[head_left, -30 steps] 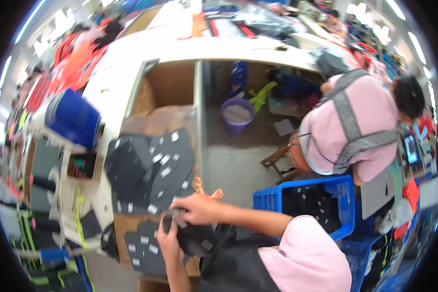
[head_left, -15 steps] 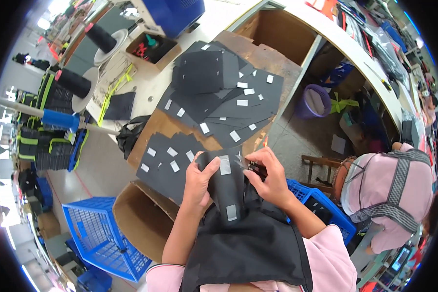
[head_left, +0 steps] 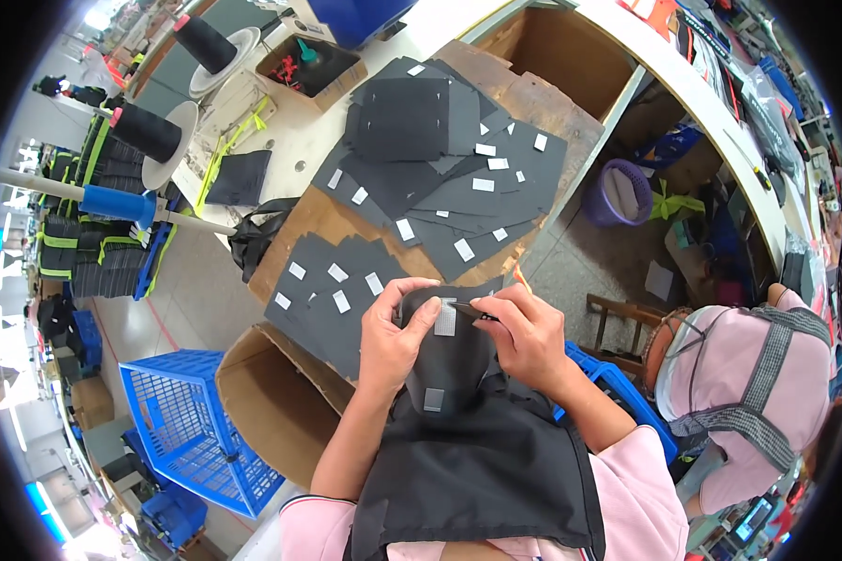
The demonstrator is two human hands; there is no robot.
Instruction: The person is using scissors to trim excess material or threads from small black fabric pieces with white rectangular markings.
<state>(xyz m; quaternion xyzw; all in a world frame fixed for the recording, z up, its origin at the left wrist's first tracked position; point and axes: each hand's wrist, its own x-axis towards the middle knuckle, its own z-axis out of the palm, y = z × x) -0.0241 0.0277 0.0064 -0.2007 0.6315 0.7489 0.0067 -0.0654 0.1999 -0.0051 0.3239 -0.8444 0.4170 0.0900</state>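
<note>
My left hand [head_left: 393, 337] is closed on a black fabric piece [head_left: 457, 360], thumb on top and fingers behind it. Two pale rectangular patches lie on this piece; the upper patch [head_left: 446, 321] is between my hands. In my right hand [head_left: 526, 335] is a pair of small thread snips [head_left: 468, 308], dark-handled and mostly hidden by the fingers. Their tip points left at the top edge of the upper patch; whether it touches is too small to tell. The fabric's lower end hangs over my black apron [head_left: 468, 477].
Ahead, a worn brown board [head_left: 295, 220] bears a large pile of black panels [head_left: 524, 201] and a smaller pile [head_left: 323, 285]. A cardboard box [head_left: 267, 374] and blue crate [head_left: 187, 365] stand left. Another person [head_left: 748, 383] sits at right, near a purple bin [head_left: 597, 198].
The snips have moved from the fabric's right edge to the upper patch's top edge. My right hand has closed in around them. The fabric has tilted, and the view has shifted slightly.
</note>
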